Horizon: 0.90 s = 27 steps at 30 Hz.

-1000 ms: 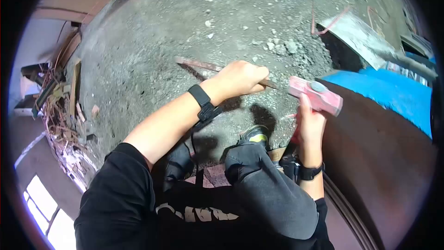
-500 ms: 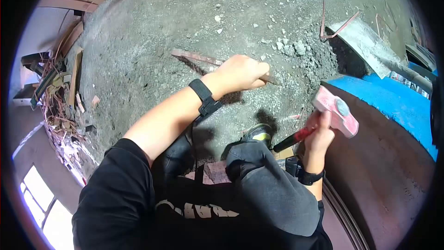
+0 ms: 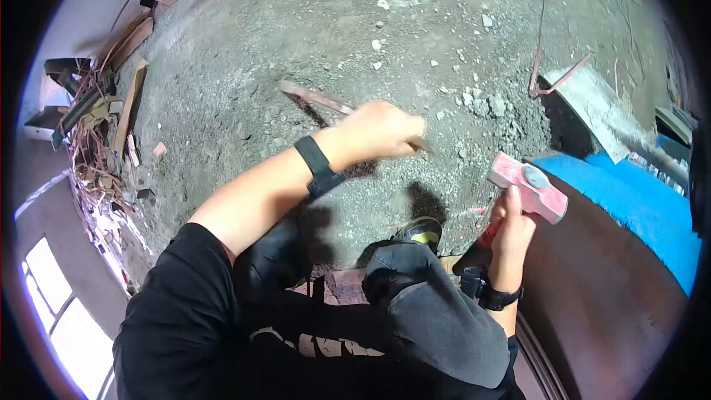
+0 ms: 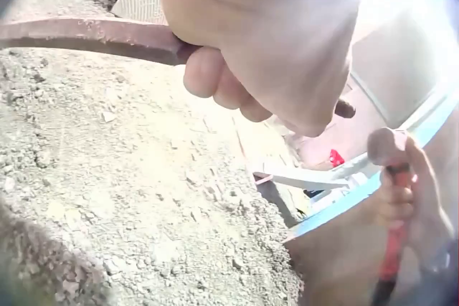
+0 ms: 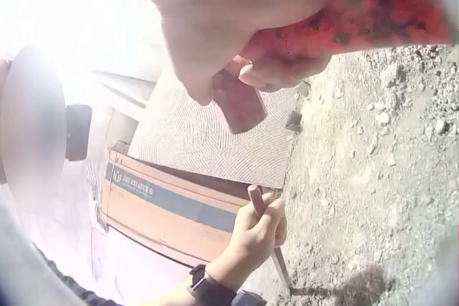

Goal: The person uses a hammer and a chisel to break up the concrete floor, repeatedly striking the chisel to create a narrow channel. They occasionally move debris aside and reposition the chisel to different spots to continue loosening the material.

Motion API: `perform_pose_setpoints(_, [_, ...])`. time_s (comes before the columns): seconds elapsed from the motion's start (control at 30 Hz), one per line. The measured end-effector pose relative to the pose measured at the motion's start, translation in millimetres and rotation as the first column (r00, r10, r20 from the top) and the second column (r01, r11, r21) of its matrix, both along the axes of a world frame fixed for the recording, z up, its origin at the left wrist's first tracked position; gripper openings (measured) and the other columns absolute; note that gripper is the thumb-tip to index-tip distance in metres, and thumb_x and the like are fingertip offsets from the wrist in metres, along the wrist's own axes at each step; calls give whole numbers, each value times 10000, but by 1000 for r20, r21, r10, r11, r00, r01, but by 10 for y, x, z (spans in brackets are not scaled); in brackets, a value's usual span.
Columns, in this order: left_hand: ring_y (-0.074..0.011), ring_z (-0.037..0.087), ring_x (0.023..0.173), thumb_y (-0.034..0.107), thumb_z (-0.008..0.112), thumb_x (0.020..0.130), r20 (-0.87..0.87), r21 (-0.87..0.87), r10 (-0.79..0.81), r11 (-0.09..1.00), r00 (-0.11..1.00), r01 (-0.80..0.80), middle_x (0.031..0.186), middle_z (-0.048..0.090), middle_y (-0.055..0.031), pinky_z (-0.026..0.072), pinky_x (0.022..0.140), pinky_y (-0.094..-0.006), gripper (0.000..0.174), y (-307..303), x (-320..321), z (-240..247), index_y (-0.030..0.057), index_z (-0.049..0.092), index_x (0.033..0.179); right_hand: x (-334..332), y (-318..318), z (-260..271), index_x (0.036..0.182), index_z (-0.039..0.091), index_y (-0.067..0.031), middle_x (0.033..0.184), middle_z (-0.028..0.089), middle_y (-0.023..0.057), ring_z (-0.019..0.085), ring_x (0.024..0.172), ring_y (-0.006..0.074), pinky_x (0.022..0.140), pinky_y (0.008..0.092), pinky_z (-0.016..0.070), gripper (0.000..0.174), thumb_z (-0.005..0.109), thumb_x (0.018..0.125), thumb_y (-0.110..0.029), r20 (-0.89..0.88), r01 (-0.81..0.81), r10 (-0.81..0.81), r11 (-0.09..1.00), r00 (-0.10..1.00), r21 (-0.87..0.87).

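My left hand [image 3: 381,131] grips a reddish-brown metal bar [image 3: 315,97], its fingers curled round it; in the left wrist view the bar [image 4: 93,35] runs out to the left and a short end pokes out past the hand [image 4: 265,40]. My right hand [image 3: 512,233] holds a sledgehammer near its pink-red head [image 3: 529,187], right of the left hand and apart from the bar. The red handle [image 5: 373,15] shows in the right wrist view, with the right hand [image 5: 244,26] wrapped round it. The bar's far end reaches the rubble-strewn ground [image 3: 222,104].
Broken wood and debris [image 3: 96,155] lie at the left. A dusty metal sheet [image 3: 592,107] stands at the upper right, near a bent pink rod [image 3: 561,77]. A brown panel with a blue edge [image 3: 629,207] rises close to the right hand. Stone pieces [image 3: 489,106] lie beyond the hands.
The hammer has swung out to the right and down, away from the bar's near end. My left hand still grips the bar, its near end now lower. The view has shifted slightly.
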<state>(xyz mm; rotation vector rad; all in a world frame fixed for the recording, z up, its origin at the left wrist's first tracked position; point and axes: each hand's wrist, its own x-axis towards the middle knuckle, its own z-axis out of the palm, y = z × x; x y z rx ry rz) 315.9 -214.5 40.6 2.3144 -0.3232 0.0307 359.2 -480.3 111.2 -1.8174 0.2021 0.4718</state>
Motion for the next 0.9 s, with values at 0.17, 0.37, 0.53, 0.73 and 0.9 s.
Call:
perform_pose_setpoints(0.17, [-315, 581, 578, 187, 651, 671, 49, -45, -125, 991, 991, 127, 582, 553, -105, 455, 501, -412, 190, -306, 64, 334, 76, 514, 742, 25, -19, 26, 820, 521, -58, 599, 446, -31, 388, 481, 53, 430, 199, 298, 206, 569, 865, -253, -47, 66, -62, 995, 997, 80])
perform_pose_setpoints(0.37, [-323, 590, 593, 189, 663, 640, 3, -74, -171, 982, 985, 171, 596, 567, -115, 455, 506, -418, 225, -343, 37, 277, 65, 505, 744, -83, 26, -9, 862, 524, -54, 646, 469, -20, 385, 482, 49, 423, 191, 301, 170, 575, 866, -217, -39, 26, -26, 1000, 999, 8])
perform_pose_setpoints(0.53, [-303, 582, 571, 192, 627, 679, 69, -101, -122, 987, 990, 128, 582, 557, -96, 440, 485, -411, 173, -275, 95, 260, 81, 505, 730, -49, -41, 239, 867, 537, -17, 608, 452, -14, 374, 481, 61, 414, 213, 285, 236, 583, 858, -248, -33, 34, -32, 997, 999, 66])
perform_pose_setpoints(0.73, [-312, 568, 562, 149, 608, 695, 117, -155, -61, 985, 991, 79, 585, 549, -96, 427, 477, -405, 131, -181, 180, 333, 84, 502, 735, -164, 152, 312, 1059, 511, 17, 720, 537, 13, 485, 571, 81, 502, 219, 396, 307, 595, 812, -144, 187, -177, 175, 984, 967, -5])
perform_pose_setpoints(0.9, [-317, 574, 572, 188, 628, 687, 10, -50, -88, 995, 996, 88, 592, 558, -109, 437, 489, -406, 172, -78, 141, 230, 78, 506, 738, -51, 141, 214, 1145, 479, 11, 733, 541, 21, 459, 515, 66, 453, 202, 389, 418, 617, 796, -175, 132, -178, 182, 983, 974, -40])
